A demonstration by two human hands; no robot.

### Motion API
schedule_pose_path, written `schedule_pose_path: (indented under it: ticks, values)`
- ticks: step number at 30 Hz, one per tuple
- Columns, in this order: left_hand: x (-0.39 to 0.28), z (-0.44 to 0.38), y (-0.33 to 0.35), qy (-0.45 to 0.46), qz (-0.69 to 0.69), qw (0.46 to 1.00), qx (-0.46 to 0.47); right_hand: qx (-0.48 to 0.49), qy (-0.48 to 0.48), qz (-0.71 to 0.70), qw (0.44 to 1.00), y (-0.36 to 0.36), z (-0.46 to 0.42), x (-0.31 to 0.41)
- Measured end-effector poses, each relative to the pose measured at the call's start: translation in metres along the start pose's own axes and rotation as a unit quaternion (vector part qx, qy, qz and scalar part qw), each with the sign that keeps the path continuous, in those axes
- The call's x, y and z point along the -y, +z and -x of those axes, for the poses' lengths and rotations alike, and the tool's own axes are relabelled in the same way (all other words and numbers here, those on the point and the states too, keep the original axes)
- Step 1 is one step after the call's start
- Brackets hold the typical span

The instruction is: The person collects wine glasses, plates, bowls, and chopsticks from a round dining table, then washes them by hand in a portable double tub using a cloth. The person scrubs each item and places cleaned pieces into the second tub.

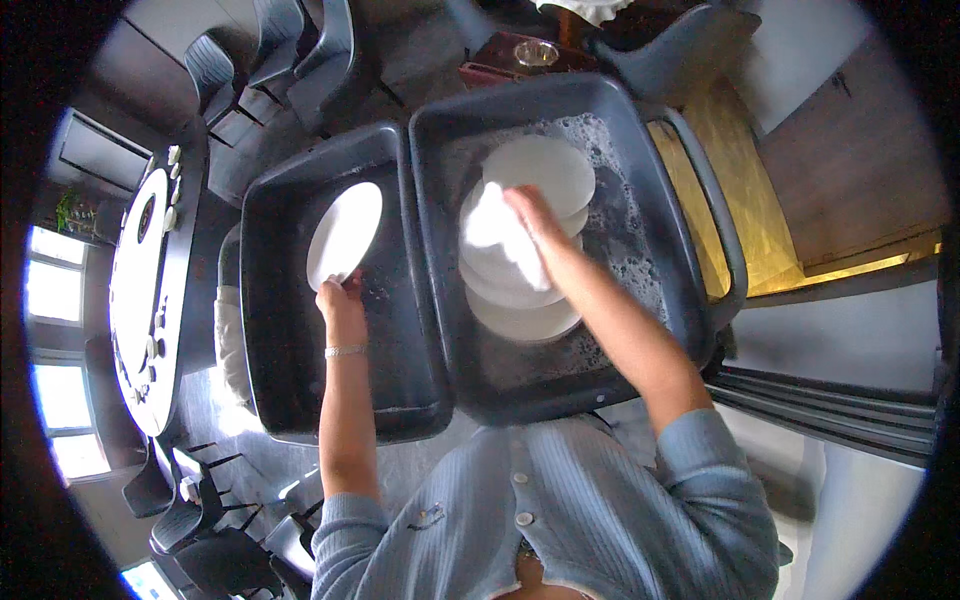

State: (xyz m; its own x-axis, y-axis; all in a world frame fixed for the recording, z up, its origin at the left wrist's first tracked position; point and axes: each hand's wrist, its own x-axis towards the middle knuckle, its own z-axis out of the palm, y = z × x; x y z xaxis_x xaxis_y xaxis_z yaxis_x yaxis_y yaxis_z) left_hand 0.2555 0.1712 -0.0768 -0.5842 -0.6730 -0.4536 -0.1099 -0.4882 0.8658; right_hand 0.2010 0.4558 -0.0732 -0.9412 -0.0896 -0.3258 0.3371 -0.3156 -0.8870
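Note:
My left hand [342, 294] grips the near edge of a white oval-looking plate [346, 234], tilted above the left black plastic tub [289, 360]. Over the right black tub [442, 315], my right hand [531, 214] has a white cloth [504, 232] in its fingers. Beneath that cloth lie several white plates [525, 326], overlapping one another in soapy water, with one round plate [540, 169] toward the far side. Suds [637, 274] float along the right of the water. The cloth and my right hand hide part of the plates.
A grey handle [720, 225] curves out at the right of the tubs. Rolled white cloth [231, 345] hangs at the left side. Farther left stands a large round table [169, 360] with small items; grey chairs [322, 82] stand beyond the tubs.

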Motion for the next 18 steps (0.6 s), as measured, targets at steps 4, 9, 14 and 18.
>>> schedule_pose_path:
  ticks: [4, 9, 14, 18]
  values:
    - [-0.003, 0.037, 0.017, 0.0, 0.076, 0.985, 0.156, -0.078, -0.102, 0.166, 0.978, -0.059, -0.042, 0.012]
    - [0.05, 0.061, 0.097, 0.169, -0.32, 0.826, 0.432, -0.118, -0.225, 0.637, 0.727, -0.096, -0.05, -0.009]
    - [0.123, 0.04, 0.188, 0.119, -0.429, 0.798, 0.406, -0.11, -0.272, 0.638, 0.712, -0.119, -0.056, -0.023]
    - [0.158, 0.049, 0.224, -0.09, -0.186, 0.937, 0.28, -0.095, -0.356, 0.419, 0.83, -0.123, -0.068, -0.012]
